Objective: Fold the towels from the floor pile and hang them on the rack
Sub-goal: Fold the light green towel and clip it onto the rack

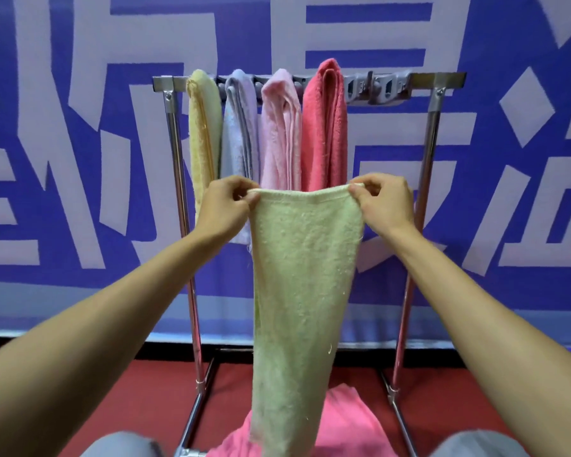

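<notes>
A pale green towel [304,291] hangs lengthwise in front of me, folded into a long strip. My left hand [226,206] pinches its top left corner and my right hand [381,201] pinches its top right corner. Behind it stands a metal rack [173,159]. Over its top bar hang folded towels: a yellow towel [205,127], a lavender towel [239,127], a light pink towel [281,133] and a coral red towel [325,127]. On the floor below lies a pink towel [346,423], partly hidden by the green one.
The right part of the rack's top bar [422,79] carries grey plastic clips [376,89] and no towel. A blue and white banner wall [80,159] stands right behind the rack. The floor [129,390] is red. My grey-clad knees [122,445] show at the bottom corners.
</notes>
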